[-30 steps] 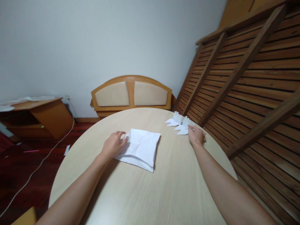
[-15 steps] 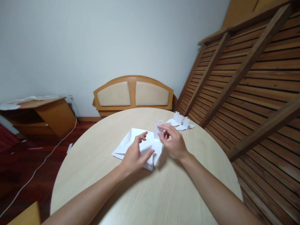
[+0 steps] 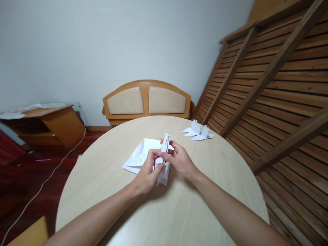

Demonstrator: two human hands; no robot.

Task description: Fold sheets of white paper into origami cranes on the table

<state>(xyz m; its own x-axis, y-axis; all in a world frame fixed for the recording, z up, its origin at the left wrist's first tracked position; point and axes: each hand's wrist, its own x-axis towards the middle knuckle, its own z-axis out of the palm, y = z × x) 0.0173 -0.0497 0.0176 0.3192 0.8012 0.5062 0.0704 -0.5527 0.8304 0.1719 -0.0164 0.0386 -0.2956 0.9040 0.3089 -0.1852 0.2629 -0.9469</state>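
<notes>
A folded white paper piece [image 3: 164, 145] stands between my two hands, its narrow pleated end pointing up and away. My left hand [image 3: 149, 169] pinches its lower left side between thumb and fingers. From the right, my right hand [image 3: 178, 158] closes on its upper part, thumb in front and fingers behind. Under and behind the left hand lies a larger white paper sheet [image 3: 137, 155] with creases, flat on the round table [image 3: 189, 212]. My fingers hide part of the folded piece.
Several folded white paper figures [image 3: 198, 131] stand at the table's far right. A slatted wooden panel [image 3: 279, 99] leans along the right side. Beyond the table is a headboard [image 3: 146, 99]; a low wooden cabinet [image 3: 57, 126] and a white cable [image 3: 51, 176] are on the left.
My left hand, spread before, has closed on the folded paper. My right hand has moved left with it, and the piece has turned from face-on to edge-on.
</notes>
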